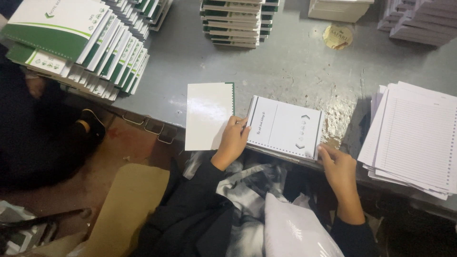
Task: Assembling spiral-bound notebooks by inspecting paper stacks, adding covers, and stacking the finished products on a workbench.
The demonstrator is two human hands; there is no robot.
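While many finished books [90,52] are stacked on the tabletop [295,66], a white cover [208,115] is held by the left hand [232,142], and a punched pad [284,127] is pinched by the right hand [339,169].

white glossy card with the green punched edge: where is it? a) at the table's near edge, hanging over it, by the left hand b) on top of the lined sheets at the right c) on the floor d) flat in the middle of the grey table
a: the white glossy card lies at the near edge of the grey table, its lower part hanging past that edge, with the left hand against its right side.
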